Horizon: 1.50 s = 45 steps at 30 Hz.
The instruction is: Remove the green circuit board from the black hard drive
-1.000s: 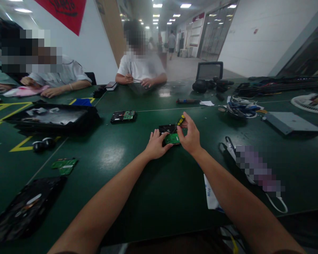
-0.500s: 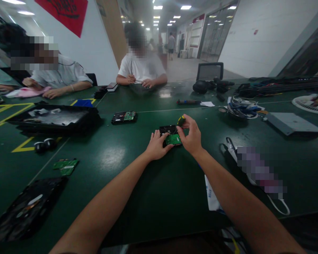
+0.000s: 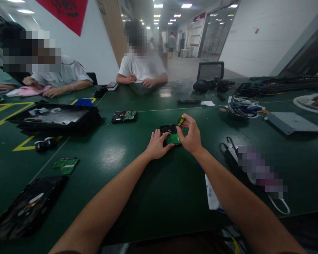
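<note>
A hard drive with a green circuit board lies on the table in front of me. My left hand grips its near left side, thumb along the front edge and fingers over the left part. Above the drive's right side, my right hand pinches a screwdriver by its yellow-and-black handle, held roughly upright. The tip of the screwdriver is too small to make out. A second hard drive rests farther back to the left.
At the left lie a loose green circuit board, a large black drive casing and a black tray. Rightward are a pouch with a strap, a grey metal box and bundled cables. Two people sit across the table.
The screwdriver handle has turned slightly in my right hand's fingers, showing more yellow. My left hand stays on the hard drive.
</note>
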Tool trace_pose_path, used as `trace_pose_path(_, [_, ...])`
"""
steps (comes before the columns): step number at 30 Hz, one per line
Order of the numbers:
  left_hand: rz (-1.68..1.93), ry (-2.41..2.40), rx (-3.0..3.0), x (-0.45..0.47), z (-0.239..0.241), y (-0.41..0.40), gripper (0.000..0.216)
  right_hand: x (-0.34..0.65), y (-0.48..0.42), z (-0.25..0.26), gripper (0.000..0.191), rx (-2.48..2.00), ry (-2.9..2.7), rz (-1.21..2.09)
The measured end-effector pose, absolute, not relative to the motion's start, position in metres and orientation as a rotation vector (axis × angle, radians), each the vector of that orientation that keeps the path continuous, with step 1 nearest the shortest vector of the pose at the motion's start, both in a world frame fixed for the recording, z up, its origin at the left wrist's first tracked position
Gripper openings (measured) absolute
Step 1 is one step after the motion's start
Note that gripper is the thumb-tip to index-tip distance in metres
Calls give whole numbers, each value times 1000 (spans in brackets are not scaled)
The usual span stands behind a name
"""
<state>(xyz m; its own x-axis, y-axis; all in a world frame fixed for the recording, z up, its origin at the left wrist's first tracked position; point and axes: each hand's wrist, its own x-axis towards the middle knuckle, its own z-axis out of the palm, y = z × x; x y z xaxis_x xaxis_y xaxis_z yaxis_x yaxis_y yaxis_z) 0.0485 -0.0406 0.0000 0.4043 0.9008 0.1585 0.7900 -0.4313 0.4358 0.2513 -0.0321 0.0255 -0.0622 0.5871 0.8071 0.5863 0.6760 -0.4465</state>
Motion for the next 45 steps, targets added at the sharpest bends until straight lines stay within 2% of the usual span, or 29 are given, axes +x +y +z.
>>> trace_pose_path(13, [542, 1473, 2372, 49, 2, -41, 68, 252, -34, 28, 69, -973, -1775, 7])
trace_pose_path(22, [535, 1480, 2378, 49, 2, -42, 69, 252, -33, 28, 63, -960, -1753, -6])
trace_pose_path(45, [537, 1483, 2387, 49, 2, -41, 69, 254, -33, 30, 65, -985, -1752, -83])
